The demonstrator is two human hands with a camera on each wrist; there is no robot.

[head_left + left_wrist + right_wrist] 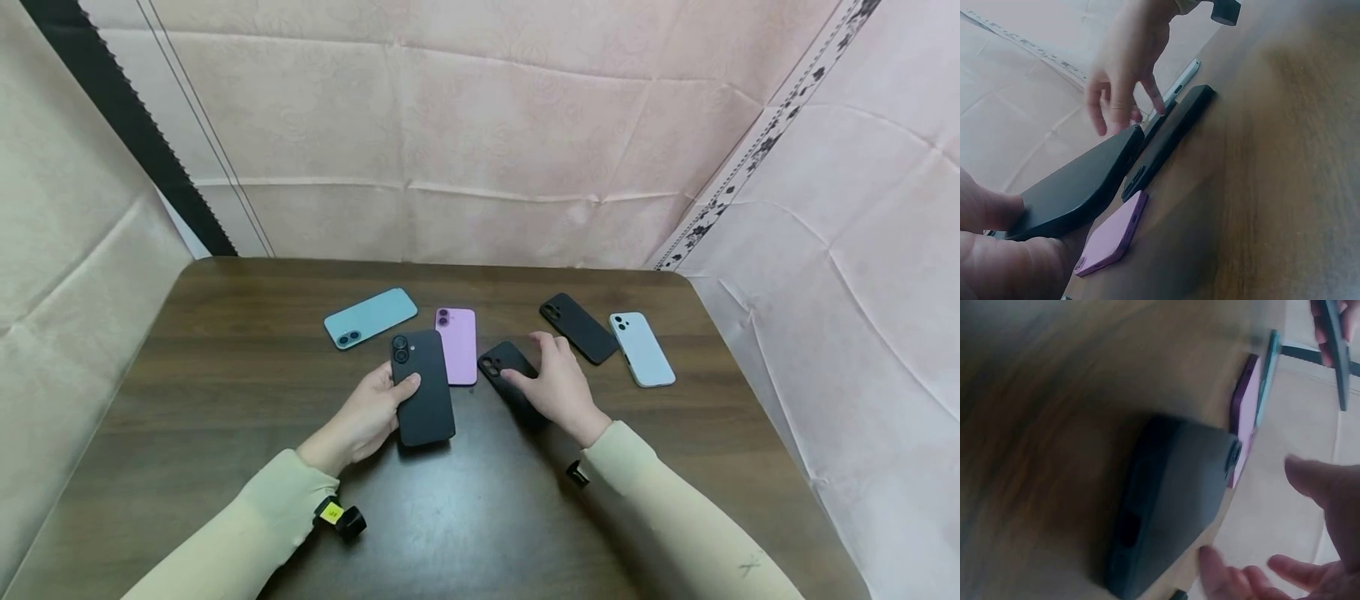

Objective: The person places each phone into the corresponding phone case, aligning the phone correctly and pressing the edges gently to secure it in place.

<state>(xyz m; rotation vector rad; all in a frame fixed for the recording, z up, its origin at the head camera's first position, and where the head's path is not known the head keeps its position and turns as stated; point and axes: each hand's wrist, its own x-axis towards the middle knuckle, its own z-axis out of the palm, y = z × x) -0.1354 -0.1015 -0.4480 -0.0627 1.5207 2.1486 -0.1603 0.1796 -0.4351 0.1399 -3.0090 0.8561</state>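
Note:
In the head view my left hand (363, 417) grips a black phone (426, 400) by its left edge, thumb on the back, lenses at the top. The phone is raised above the table. My right hand (558, 383) is over a black phone case (517, 405) lying flat on the table, thumb and fingers spread apart. A gap shows between those fingers and the case (1188, 487) in the right wrist view. A purple phone (461, 346) lies just behind the held phone, partly covered by it.
On the wooden table (247, 375) a teal phone (371, 318) lies at the back left. Another black phone case (581, 332) and a pale blue phone (643, 350) lie at the back right. Cloth walls (465, 125) stand behind and at both sides.

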